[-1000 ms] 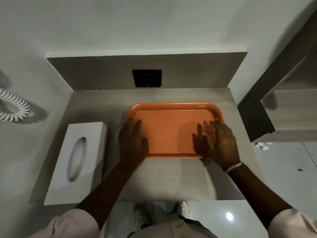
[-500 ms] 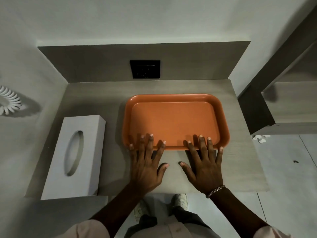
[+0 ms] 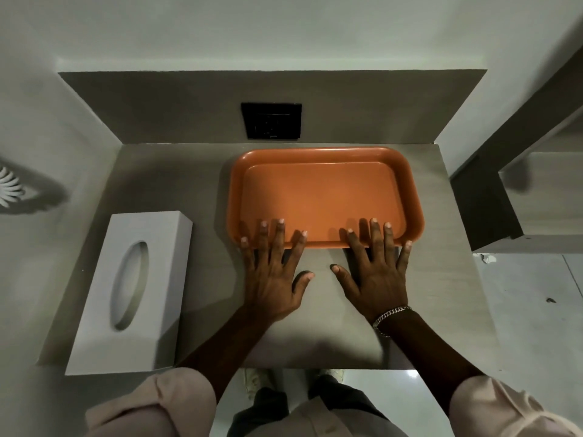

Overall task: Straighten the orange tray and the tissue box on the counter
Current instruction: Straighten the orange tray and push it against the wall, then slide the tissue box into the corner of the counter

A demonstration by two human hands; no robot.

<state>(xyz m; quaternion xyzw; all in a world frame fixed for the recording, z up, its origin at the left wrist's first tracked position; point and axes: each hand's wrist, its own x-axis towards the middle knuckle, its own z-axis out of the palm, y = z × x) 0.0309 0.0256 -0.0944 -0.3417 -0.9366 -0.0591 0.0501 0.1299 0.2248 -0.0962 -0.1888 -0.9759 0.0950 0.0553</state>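
The orange tray (image 3: 321, 193) lies empty at the back right of the grey counter (image 3: 176, 184), its long side parallel to the back wall. My left hand (image 3: 274, 272) lies flat with fingers spread, its fingertips resting over the tray's near rim at the left. My right hand (image 3: 375, 269) lies flat the same way, fingertips over the near rim at the right. Neither hand grips anything. The white tissue box (image 3: 132, 288) with an oval slot sits at the counter's left, slightly tilted, its near end reaching the front edge.
A black wall plate (image 3: 271, 120) is set in the backsplash behind the tray. A coiled white cord (image 3: 9, 190) hangs on the left wall. A wooden shelf unit (image 3: 517, 197) stands to the right. Floor and my shoes show beyond the counter's front edge.
One second ago both hands lay inside the tray; they have drawn back toward me to its near rim and now rest flat, fingers spread. The tray sits closer to the back wall.
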